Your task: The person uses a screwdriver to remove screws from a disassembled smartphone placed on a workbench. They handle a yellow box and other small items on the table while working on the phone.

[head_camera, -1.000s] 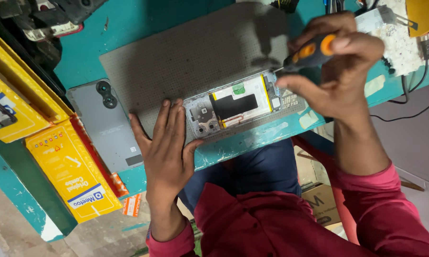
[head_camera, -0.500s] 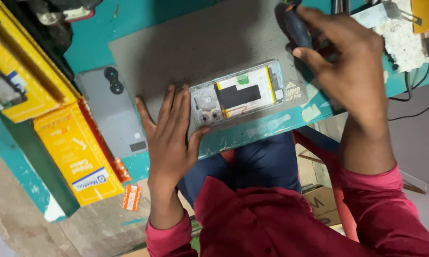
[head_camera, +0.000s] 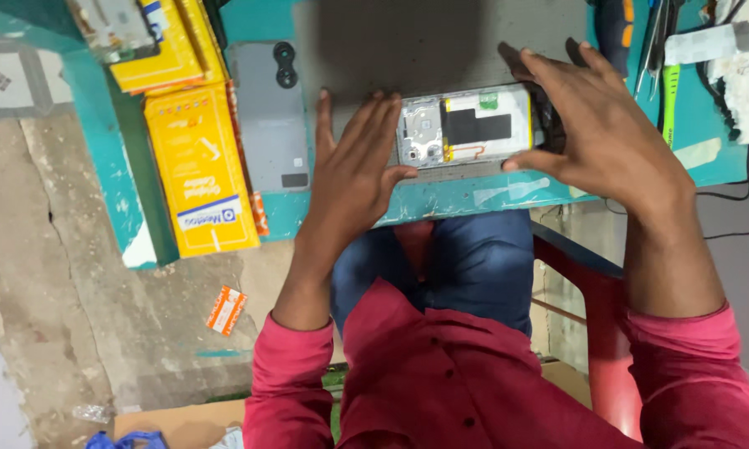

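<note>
The opened phone [head_camera: 466, 129] lies flat on the grey mat [head_camera: 424, 41], its long side running left to right, close to the near edge of the teal bench [head_camera: 474, 195]. Its back is off: a black-and-white battery fills the middle, and a silvery camera module sits at its left end.

Left hand [head_camera: 354, 170] is flat, palm down, fingers together and pointing away, thumb sticking out to the right. Right hand [head_camera: 599, 137] is open too, fingers spread and angled left, thumb low, wrist bent a bit. Both forearms are bare, with red sleeves pushed up toward the elbows.
</note>
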